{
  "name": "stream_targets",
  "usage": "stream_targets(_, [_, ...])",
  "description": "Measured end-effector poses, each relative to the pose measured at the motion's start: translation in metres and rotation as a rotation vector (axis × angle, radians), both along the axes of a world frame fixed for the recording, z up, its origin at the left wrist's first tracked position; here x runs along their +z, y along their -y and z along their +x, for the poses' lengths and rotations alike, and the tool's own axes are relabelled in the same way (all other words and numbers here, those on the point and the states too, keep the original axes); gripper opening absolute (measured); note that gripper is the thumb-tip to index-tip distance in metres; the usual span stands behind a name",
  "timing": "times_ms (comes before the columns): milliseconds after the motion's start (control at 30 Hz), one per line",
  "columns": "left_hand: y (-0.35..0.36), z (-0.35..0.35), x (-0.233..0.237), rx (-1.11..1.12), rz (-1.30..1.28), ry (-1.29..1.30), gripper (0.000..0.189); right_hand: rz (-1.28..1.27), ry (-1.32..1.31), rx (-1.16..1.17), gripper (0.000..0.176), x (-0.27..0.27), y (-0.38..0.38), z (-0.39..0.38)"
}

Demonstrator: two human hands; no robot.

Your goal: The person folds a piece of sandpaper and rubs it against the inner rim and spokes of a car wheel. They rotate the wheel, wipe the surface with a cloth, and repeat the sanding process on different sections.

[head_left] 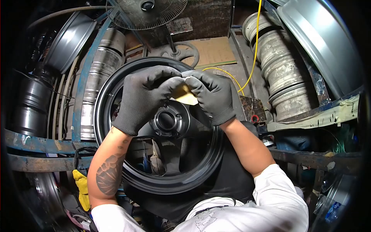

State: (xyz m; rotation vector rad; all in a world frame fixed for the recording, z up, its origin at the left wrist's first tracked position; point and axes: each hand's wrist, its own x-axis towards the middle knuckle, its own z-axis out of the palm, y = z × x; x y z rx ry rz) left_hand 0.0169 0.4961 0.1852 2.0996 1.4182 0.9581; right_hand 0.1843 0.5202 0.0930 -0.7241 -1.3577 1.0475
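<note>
Both hands wear dark gloves and meet above the wheel (170, 185). The left hand (148, 96) is closed, fingers curled, with thumb and forefinger drawn together at the tips. The right hand (212, 92) is closed in a matching pinch, its fingertips against those of the left. Between them the hands hold a thin, pale yellow piece (187, 99). Its lower part shows beneath the fingers; its upper part is covered by the gloves, so the exact grip of each hand cannot be told. The material of the piece is also unclear.

The wheel, black and spoked, lies face up below the hands. The hub (167, 120) is exposed; the gloves and left forearm cover parts of the upper spokes and outer ring. Dark clothing sits close to the lower right edge—the boundary is hard to make out.

A fan (145, 13) stands beyond the wheel, cut off by the top of the view. A yellow hose (254, 58) runs down to the right of it, its upper end out of view. Worn metal rims (286, 62) are stacked at right. A yellow cloth (80, 189) hangs at lower left, beside the left forearm.
</note>
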Motion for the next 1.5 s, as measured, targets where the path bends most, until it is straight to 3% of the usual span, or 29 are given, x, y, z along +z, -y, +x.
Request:
stream_targets(133, [0.000, -0.001, -0.001, 0.020, 0.006, -0.014, 0.015, 0.160, 0.087, -0.099, 0.019, 0.001, 0.004, -0.001])
stream_targets(433, [0.000, 0.008, -0.007, 0.026, 0.171, -0.028, 0.012, 0.161, 0.034, -0.091, 0.017, 0.005, 0.004, 0.004])
stream_targets(733, [-0.006, -0.004, -0.009, -0.086, -0.060, 0.109, 0.017, 0.017, -0.147, 0.089, 0.014, -0.001, -0.005, 0.002])
stream_targets(867, [-0.008, -0.006, -0.012, -0.060, -0.112, 0.208, 0.015, -0.205, -0.273, 0.228, 0.016, -0.002, -0.006, 0.000])
stream_targets(967, [-0.008, -0.004, -0.012, -0.102, -0.124, 0.209, 0.015, 0.029, 0.073, 0.026, 0.017, -0.008, -0.006, 0.002])
stream_targets(1167, [-0.004, 0.007, -0.005, -0.015, -0.275, 0.332, 0.013, 0.020, -0.065, 0.031, 0.014, -0.008, -0.001, -0.001])
stream_targets(1433, [-0.007, -0.004, -0.004, 0.066, 0.127, -0.110, 0.018, -0.026, -0.305, 0.184, 0.015, -0.014, -0.002, -0.010])
stream_targets(1500, [-0.010, -0.008, -0.005, -0.040, 0.123, -0.070, 0.015, -0.035, -0.376, 0.246, 0.016, -0.018, -0.003, -0.010])
